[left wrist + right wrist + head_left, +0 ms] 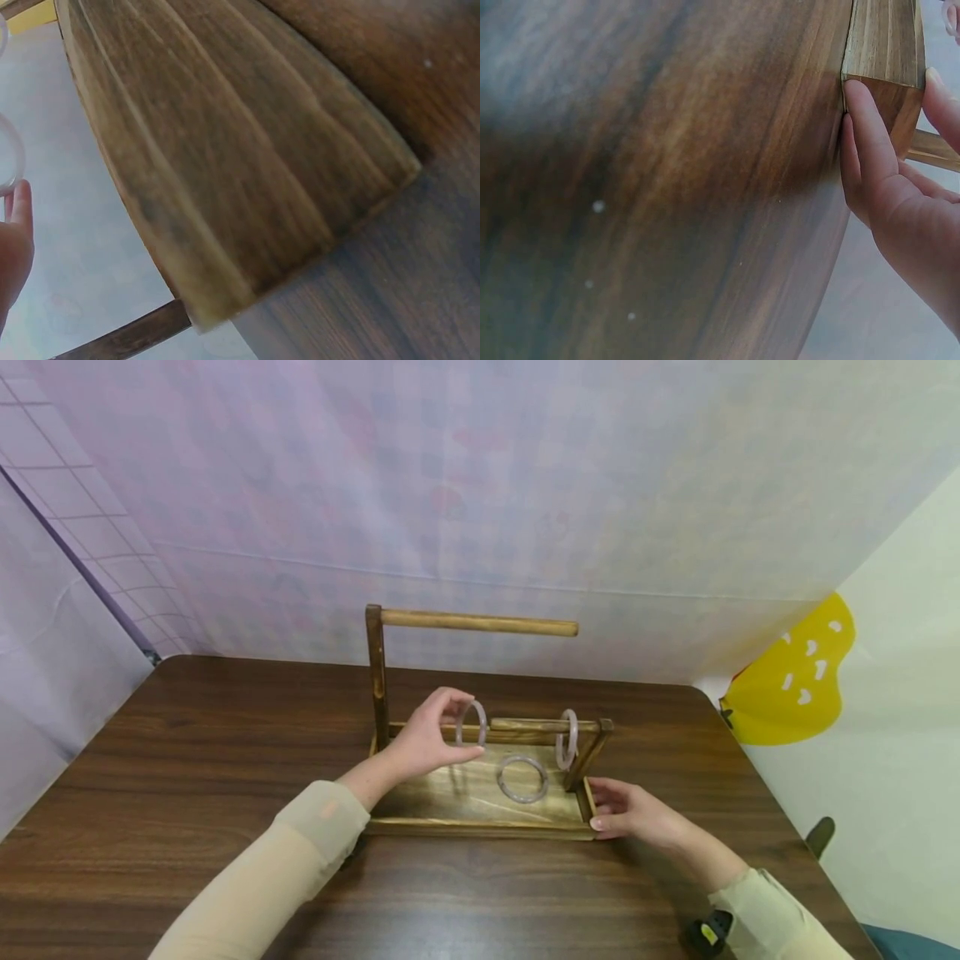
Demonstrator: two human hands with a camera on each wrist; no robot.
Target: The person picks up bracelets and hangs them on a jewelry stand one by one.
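Observation:
My left hand (431,735) pinches a pale, translucent bangle (482,727) between thumb and fingertips, upright above a wooden bangle stand (480,831). The left wrist view catches part of this hand (15,247) and the bangle (15,161) at its left edge. A second bangle (570,752) hangs on the stand's lower bar (525,725). In the stand's tray lies a third bangle (522,801), flat. My right hand (637,814) grips the stand's right end, thumb and fingers on different sides of its corner, as the right wrist view (900,180) also shows.
The stand's higher bar (480,622) extends right from a tall left post (377,677), its right end free. Beneath is a brown wooden table (225,760). A pale curtain (487,510) hangs behind it. A black object (707,935) lies beside the right sleeve.

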